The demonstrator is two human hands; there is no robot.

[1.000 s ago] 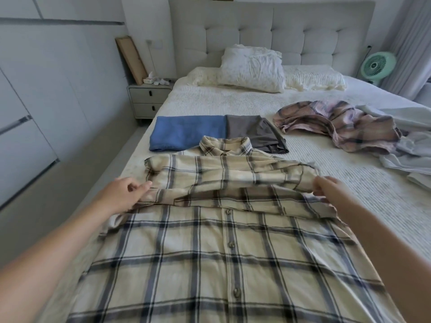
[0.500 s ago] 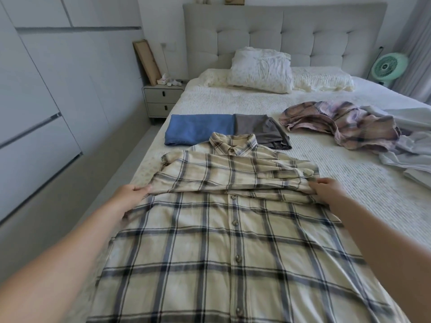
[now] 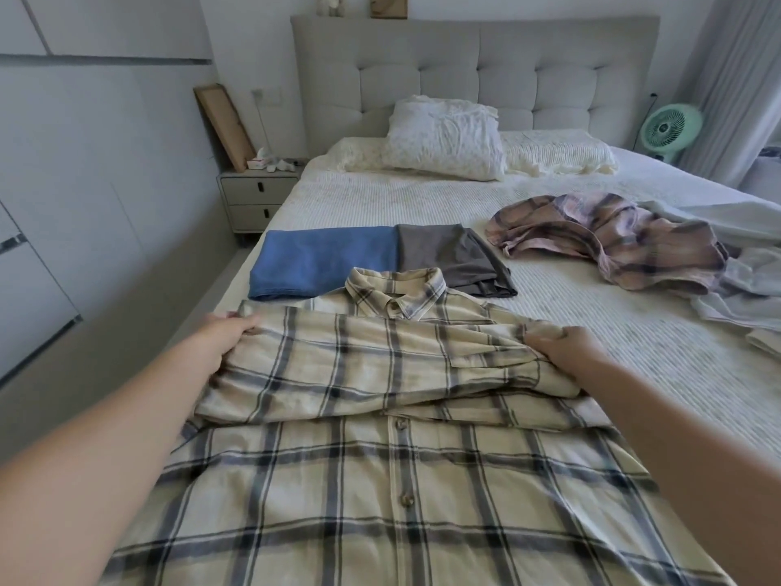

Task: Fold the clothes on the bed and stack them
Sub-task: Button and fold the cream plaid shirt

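On the bed [image 3: 422, 196] straight ahead of you, the cream plaid shirt [image 3: 380, 480] lies buttons up, its collar toward 12 o'clock and its lower part nearest you. Your left hand [image 3: 219, 336] grips the shirt's edge at about 10 o'clock, fingers curled around the fabric. Your right hand [image 3: 566, 344] pinches a bunched fold of the same shirt at about 2 o'clock. Between your hands, the sleeves appear to be folded across the chest, though the layers are hard to separate from this angle.

Beyond the collar, at 12 o'clock, a folded blue garment [image 3: 325, 258] and a folded grey garment [image 3: 448, 255] lie side by side, touching. Further out at 2 o'clock, a pink plaid shirt [image 3: 613, 238] lies crumpled, with pale clothes [image 3: 748, 264] heaped against it at 3 o'clock. Pillows [image 3: 443, 139] rest against the headboard [image 3: 473, 69], and a nightstand [image 3: 253, 196] stands at 11 o'clock.
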